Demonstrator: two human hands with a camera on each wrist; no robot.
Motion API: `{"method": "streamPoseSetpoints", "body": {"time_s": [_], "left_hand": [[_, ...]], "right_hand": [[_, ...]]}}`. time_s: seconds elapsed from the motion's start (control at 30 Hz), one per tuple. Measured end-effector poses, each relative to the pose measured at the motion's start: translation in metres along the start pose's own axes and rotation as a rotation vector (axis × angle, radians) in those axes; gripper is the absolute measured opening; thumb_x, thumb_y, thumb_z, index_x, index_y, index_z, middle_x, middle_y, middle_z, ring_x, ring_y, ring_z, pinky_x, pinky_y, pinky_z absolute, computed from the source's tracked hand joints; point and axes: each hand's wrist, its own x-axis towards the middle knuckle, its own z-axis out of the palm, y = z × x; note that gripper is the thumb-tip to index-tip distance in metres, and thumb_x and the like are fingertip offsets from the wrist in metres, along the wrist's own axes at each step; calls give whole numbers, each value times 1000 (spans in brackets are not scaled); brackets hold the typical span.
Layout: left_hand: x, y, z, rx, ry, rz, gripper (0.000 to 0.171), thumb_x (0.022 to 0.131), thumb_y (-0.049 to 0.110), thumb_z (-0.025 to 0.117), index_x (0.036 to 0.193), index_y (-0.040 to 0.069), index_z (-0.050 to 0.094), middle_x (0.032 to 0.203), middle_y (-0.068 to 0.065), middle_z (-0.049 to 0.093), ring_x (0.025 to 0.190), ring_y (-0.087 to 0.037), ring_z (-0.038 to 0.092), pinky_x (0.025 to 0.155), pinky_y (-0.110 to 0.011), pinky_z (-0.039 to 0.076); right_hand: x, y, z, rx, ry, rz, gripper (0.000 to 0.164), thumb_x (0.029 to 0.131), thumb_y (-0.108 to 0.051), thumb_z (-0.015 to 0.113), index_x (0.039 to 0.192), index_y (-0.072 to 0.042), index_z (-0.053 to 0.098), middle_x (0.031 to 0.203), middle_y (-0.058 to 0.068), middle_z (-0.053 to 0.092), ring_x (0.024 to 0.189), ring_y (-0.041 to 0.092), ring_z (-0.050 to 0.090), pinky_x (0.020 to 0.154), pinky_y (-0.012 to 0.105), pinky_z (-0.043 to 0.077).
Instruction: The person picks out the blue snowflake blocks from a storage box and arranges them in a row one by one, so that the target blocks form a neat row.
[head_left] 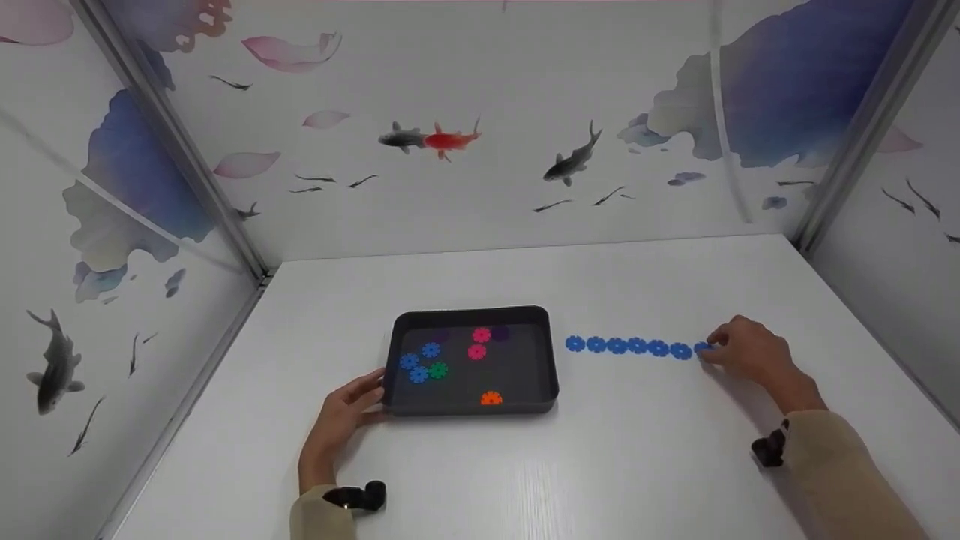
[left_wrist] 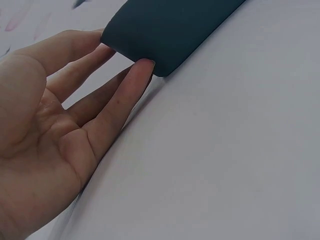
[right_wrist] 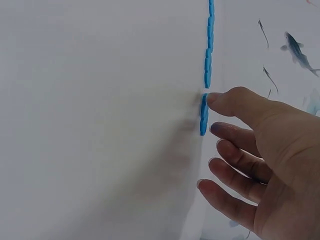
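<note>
Here, a person works at a white table [head_left: 465, 480] set against pale wall panels [head_left: 420, 214] painted with fish, petals and blue-violet washes. Left of the table's middle sits a dark grey rectangular tray [head_left: 525, 379] with raised walls. The left hand [head_left: 343, 412] is at the tray's left end, its fingers fairly straight, the tips resting against the outer wall near one corner.

Small flower-shaped, notched plastic discs lie inside the tray. Three blue discs [head_left: 418, 373] and a green disc [head_left: 437, 370] cluster toward its left; two pink discs [head_left: 477, 352] lie near the far wall, with dim purple discs [head_left: 499, 332] beside that wall; an orange disc [head_left: 490, 398] is at the near side, partly hidden by the rim.

To the right of the tray, seven more blue discs form a nearly straight row [head_left: 616, 346] across the tabletop, set close together. At its right end, the right hand [head_left: 754, 352] grasps the end blue disc [right_wrist: 204, 114] with thumb and index finger, the other fingers loosely bent and spread. Both forearms wear beige sleeves [head_left: 847, 457], with a small black device [head_left: 367, 496] at each wrist.
</note>
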Motion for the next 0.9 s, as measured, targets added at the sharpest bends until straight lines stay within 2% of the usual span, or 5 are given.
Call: {"method": "streamPoseSetpoints", "body": {"time_s": [0.23,0.4,0.53,0.77,0.9], "left_hand": [[0,1,0,-10,12,5,46,98,19,65,142,9,56,147,-18,53,125,-29,59,94,-38,60],[-1,-1,1,-11,13,-10,46,98,19,64,143,11,56,146,-17,54,123,-27,60,95,-39,59],[-1,-3,2,-10,23,-16,45,98,19,65,142,12,58,145,-16,56,119,-25,62,94,-38,59],[1,-4,1,6,24,-13,44,98,21,65,142,15,58,146,-15,55,123,-26,60,95,-38,59],[0,-3,0,3,12,2,46,98,21,65,143,12,56,148,-18,53,124,-28,60,94,-38,60]], "right_hand": [[-4,-17,-1,44,46,-46,47,91,-34,71,121,3,67,114,26,64,97,37,62,71,45,54],[-6,-40,4,98,91,-100,41,93,-30,70,120,1,69,113,22,66,99,34,63,65,33,51],[-7,-62,11,154,143,-154,38,94,-27,70,122,-1,68,111,20,67,100,33,63,66,29,51],[-8,-98,29,254,214,-253,42,93,-21,72,129,-3,63,114,18,65,100,33,65,75,38,58],[-9,-117,38,300,206,-277,42,92,-19,73,130,-4,62,116,18,64,104,33,65,85,46,60]]}}
